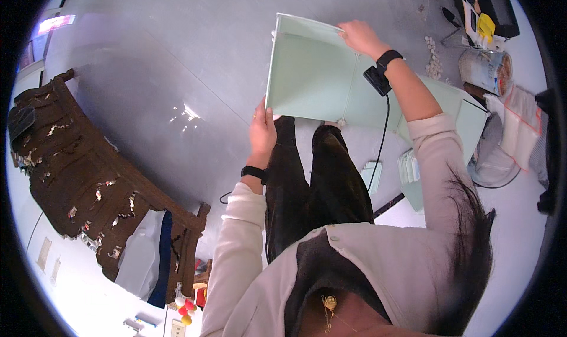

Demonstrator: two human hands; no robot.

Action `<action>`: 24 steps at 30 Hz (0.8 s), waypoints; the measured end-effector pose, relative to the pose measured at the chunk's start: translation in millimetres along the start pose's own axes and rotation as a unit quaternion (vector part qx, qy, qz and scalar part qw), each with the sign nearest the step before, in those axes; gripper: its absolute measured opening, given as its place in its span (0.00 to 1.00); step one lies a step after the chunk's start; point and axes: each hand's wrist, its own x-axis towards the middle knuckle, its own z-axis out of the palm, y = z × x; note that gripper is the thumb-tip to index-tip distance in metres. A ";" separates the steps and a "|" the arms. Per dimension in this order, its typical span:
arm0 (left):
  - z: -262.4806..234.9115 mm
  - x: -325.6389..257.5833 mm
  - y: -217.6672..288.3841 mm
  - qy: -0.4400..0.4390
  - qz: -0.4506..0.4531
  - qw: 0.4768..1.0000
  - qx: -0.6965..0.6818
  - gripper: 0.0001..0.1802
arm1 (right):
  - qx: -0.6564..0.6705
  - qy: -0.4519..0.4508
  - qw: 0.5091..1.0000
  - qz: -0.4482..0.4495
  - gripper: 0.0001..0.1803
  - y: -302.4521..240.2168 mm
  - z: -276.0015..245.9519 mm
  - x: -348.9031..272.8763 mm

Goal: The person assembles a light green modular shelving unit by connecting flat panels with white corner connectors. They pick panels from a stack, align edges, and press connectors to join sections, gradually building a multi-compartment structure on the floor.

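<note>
In front of my legs is a pale green panel box (313, 74), with thin upright edges and small white joints at its corners. My left hand (263, 133) is closed on its near left corner, thumb up along the edge. At the far edge, my right hand (361, 39) grips the rim near a joint, fingers curled over it. More pale green panelling (434, 95) continues to the right beneath my right forearm. A small black device (377, 81) with a cable sits at my right wrist, beside a black band.
Loose green panels (409, 167) stand on the grey floor (177, 54) at right. Beyond are white pebble-like pieces (433, 58), a clear plastic bag (514, 124), a round tub (484, 68) and a black case (502, 9). A dark carved wooden bench (97, 177) lines the left.
</note>
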 end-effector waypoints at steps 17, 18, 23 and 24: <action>-5.4 0.3 -7.7 0.019 -0.026 0.999 0.033 0.19 | -0.004 -0.009 1.000 -0.005 0.12 -8.0 -24.8 -0.2; -5.8 0.2 -7.3 0.021 -0.024 0.999 0.031 0.19 | -0.002 -0.015 1.000 -0.005 0.12 -8.1 -25.3 -0.5; -6.6 0.2 -3.4 0.029 -0.014 0.999 0.039 0.20 | -0.019 -0.007 1.000 -0.015 0.12 -7.0 -26.4 0.0; -6.8 0.4 -2.7 0.034 -0.005 0.999 0.039 0.21 | -0.022 -0.009 1.000 -0.014 0.12 -6.6 -26.3 0.6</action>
